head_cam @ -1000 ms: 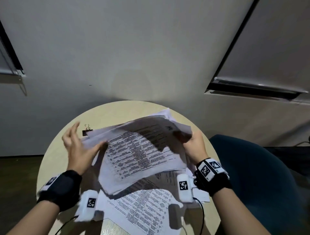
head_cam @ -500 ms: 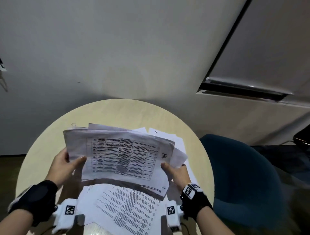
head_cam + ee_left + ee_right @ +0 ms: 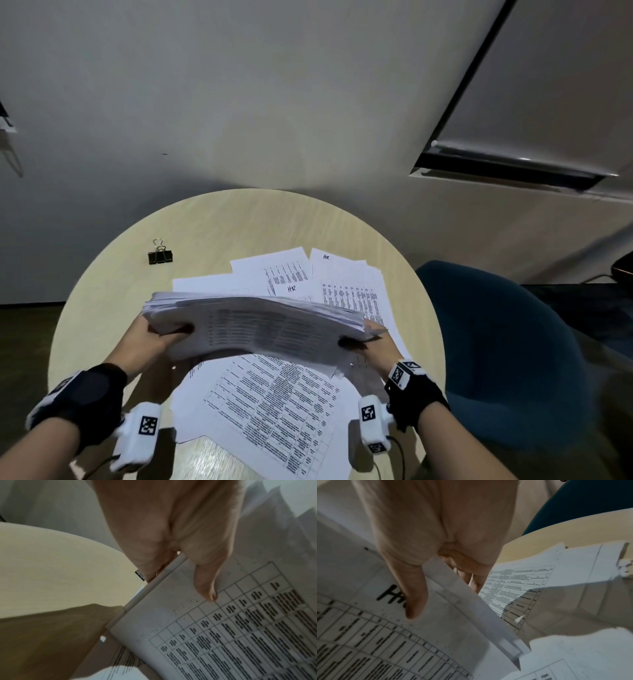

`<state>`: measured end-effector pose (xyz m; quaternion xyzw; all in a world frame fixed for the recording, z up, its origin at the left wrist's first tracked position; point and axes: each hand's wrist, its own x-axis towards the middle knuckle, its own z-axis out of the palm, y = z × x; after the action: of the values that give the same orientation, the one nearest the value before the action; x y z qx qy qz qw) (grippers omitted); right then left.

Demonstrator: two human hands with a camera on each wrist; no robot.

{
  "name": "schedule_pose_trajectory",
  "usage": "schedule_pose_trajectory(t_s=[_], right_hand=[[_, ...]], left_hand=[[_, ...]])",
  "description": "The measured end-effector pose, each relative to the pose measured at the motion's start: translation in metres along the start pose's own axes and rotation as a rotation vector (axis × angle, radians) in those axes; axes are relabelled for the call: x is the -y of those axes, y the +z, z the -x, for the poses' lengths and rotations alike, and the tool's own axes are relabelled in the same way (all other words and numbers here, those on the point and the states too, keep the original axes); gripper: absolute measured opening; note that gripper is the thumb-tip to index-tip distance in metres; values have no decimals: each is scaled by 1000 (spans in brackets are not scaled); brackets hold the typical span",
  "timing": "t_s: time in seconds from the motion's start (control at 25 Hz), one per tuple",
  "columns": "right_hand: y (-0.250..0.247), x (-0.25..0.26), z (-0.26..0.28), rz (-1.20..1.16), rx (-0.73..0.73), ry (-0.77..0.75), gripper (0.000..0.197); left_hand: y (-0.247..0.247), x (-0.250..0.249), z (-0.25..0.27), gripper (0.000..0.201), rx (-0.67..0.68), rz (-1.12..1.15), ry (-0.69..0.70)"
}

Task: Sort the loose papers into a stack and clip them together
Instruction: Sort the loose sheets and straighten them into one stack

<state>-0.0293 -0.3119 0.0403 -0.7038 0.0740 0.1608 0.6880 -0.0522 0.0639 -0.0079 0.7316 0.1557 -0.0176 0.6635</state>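
Observation:
I hold a thick stack of printed papers (image 3: 260, 325) almost flat above the round table (image 3: 113, 301). My left hand (image 3: 154, 339) grips its left edge, thumb (image 3: 205, 582) on the top sheet (image 3: 240, 635) and fingers underneath. My right hand (image 3: 370, 346) grips the right edge the same way, thumb (image 3: 414, 595) lying over a handwritten "HR" mark (image 3: 390, 595). The stack's (image 3: 471, 608) sheet edges are uneven. Loose sheets (image 3: 346, 284) lie on the table beyond the stack, and more loose sheets (image 3: 274, 407) lie below it. A black binder clip (image 3: 160, 255) sits alone at the table's far left.
A dark teal chair (image 3: 507, 349) stands against the table's right side. A plain wall (image 3: 274, 102) rises behind the table. Bare wood shows around the clip and along the left rim.
The stack has tipped from facing me to nearly flat and sunk toward the table. Both hands stayed on its ends. The clip and far sheets have come into view.

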Motion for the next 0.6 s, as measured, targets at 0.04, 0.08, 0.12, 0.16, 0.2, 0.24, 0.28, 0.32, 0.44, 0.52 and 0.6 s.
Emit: schedule_pose_trajectory(t_s=[0.04, 0.08, 0.12, 0.16, 0.2, 0.24, 0.28, 0.32, 0.44, 0.52, 0.6], right_hand=[[-5, -4, -9, 48, -16, -4, 38], [0, -2, -12, 109, -4, 9, 39], [6, 0, -16, 161, -7, 17, 39], [12, -1, -18, 161, 4, 26, 41], [17, -1, -21, 220, 1, 23, 43], [20, 0, -20, 215, 0, 35, 44], [22, -1, -21, 215, -31, 23, 42], [22, -3, -21, 183, -43, 19, 38], [31, -5, -16, 171, -165, -28, 19], [42, -2, -14, 88, -221, -86, 20], [44, 2, -20, 57, -281, -148, 17]], left_hand=[[0, -2, 0, 45, 26, 1, -2], [0, -4, -1, 47, 39, 11, -9], [0, -5, 0, 48, 45, 19, -13], [-1, -7, 1, 49, 47, 19, -8], [-2, -6, 1, 50, 51, 23, 5], [-4, -4, 0, 52, 51, 26, 22], [-7, -2, 0, 55, 50, 19, 39], [-9, 0, 1, 56, 48, 12, 49], [-5, 2, 6, 44, 51, -12, 63], [5, -3, 4, 36, 3, -18, 89], [8, -13, -1, 31, -51, 8, 126]])
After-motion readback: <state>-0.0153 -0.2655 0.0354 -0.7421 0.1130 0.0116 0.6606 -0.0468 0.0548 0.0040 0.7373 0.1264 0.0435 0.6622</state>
